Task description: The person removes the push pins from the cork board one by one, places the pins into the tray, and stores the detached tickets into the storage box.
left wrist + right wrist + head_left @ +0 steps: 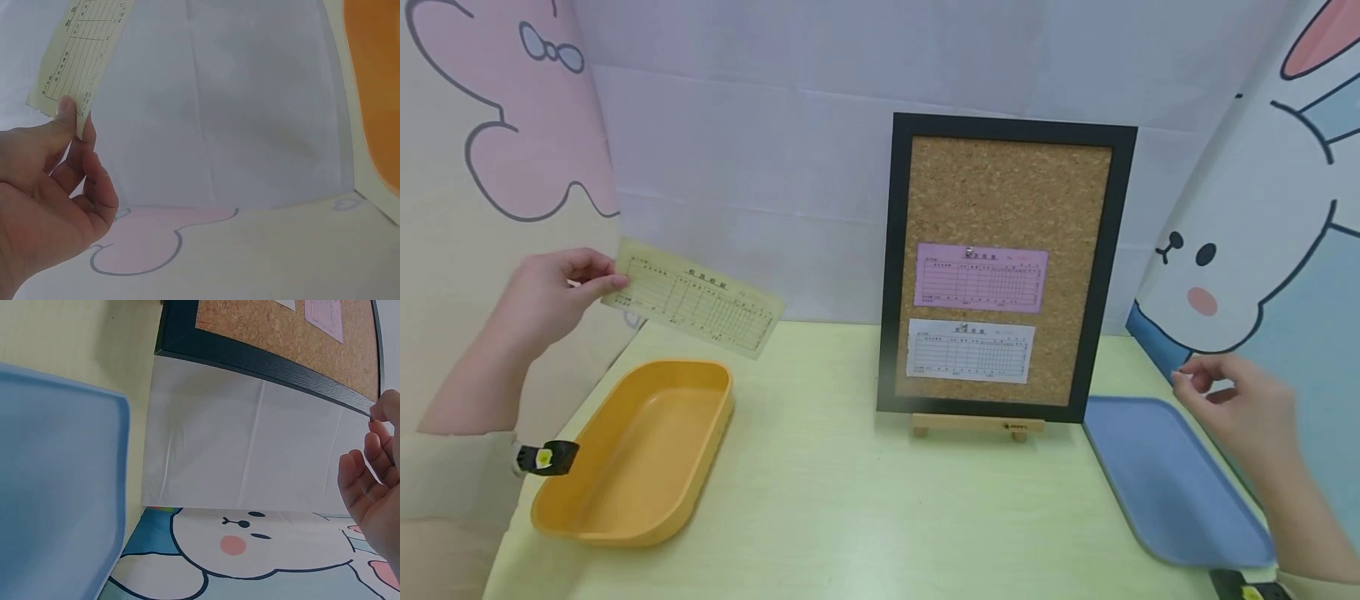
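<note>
Your left grip (553, 292) is closed to a pinch, with the thumb on the printed face of a yellow paper slip (696, 300) and fingers behind it; the other fingers curl loosely. The slip hangs in the air, tilted, its free end lower, beyond the orange tray and well apart from the corkboard. Expect it to weigh next to nothing, to be thin and limp, and to crease or tear easily if you squeeze or tug. One end is a fair place to hold it, though the far end will likely flutter; a second touch near the top edge would steady it.

Your right grip (1247, 408) has thumb and forefinger brought together, seemingly on a small dark piece (372, 418), too small to identify. Treat it as easy to drop.

Below the left grip, the orange tray (632, 450) stands on the counter (805, 483), deep-walled, with no contents you can make out. By the right grip lies the shallow blue tray (1180, 492), where again nothing shows.

Between them, the framed corkboard (1007, 192) carries a pink slip (979, 279) above a white slip (970, 354).
</note>
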Action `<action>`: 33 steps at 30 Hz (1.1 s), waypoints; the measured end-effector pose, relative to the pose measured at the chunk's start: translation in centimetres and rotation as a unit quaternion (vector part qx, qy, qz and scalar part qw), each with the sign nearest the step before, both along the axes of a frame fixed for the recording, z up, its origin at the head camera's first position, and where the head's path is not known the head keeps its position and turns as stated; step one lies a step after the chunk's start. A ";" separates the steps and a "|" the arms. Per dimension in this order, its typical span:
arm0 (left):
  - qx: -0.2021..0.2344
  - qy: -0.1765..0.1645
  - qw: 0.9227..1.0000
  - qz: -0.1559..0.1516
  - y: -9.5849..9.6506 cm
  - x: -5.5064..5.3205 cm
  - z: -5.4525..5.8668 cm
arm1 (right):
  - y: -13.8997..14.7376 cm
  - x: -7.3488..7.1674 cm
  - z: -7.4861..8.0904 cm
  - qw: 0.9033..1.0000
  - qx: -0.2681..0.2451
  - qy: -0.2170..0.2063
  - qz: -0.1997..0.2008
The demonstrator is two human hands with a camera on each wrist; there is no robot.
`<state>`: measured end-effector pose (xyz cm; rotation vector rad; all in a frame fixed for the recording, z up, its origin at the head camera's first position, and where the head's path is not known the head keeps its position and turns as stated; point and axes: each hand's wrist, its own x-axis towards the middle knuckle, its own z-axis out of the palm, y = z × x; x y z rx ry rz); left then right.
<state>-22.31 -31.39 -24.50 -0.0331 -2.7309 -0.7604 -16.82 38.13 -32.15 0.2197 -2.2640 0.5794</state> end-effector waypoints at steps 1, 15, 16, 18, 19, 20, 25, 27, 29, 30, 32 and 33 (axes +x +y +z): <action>-0.006 -0.002 1.000 -0.007 -0.2 -0.2 -0.1 | 0.1 0.1 -0.2 1.000 -0.007 -0.011 -0.004; -0.111 -0.025 0.990 -0.087 -2.5 -2.2 -0.1 | 1.8 -0.3 -3.4 0.998 -0.032 -0.055 0.008; -0.120 -0.029 0.988 -0.091 -2.5 -2.3 -0.1 | 1.9 -0.2 -3.7 0.998 -0.033 -0.059 0.011; -0.139 -0.041 0.984 -0.099 -2.6 -2.5 0.0 | 2.2 -0.3 -4.3 0.997 -0.032 -0.061 0.018; -0.148 -0.045 0.982 -0.105 -2.7 -2.6 0.0 | 2.3 -0.3 -4.5 0.997 -0.031 -0.066 0.019; -0.157 -0.050 0.980 -0.111 -2.8 -2.7 0.0 | 2.4 -0.3 -4.8 0.997 -0.027 -0.070 0.020; -0.196 -0.066 0.969 -0.134 -3.4 -3.3 -0.4 | 3.0 -0.4 -5.9 0.996 -0.015 -0.081 0.025; -0.204 -0.075 0.966 -0.141 -3.7 -3.4 -0.6 | 3.2 -0.4 -6.2 0.995 -0.009 -0.095 0.026; -0.211 -0.083 0.962 -0.150 -3.9 -3.5 -0.8 | 3.3 -0.4 -6.5 0.993 -0.004 -0.112 0.030; -0.212 -0.088 0.961 -0.155 -4.0 -3.5 -0.9 | 3.4 -0.3 -6.6 0.992 -0.002 -0.119 0.031; -0.211 -0.099 0.958 -0.164 -4.1 -3.6 -1.1 | 3.6 -0.3 -6.9 0.991 0.003 -0.131 0.032; -0.212 -0.105 0.957 -0.167 -4.1 -3.6 -1.2 | 3.8 -0.3 -7.0 0.990 0.002 -0.134 0.033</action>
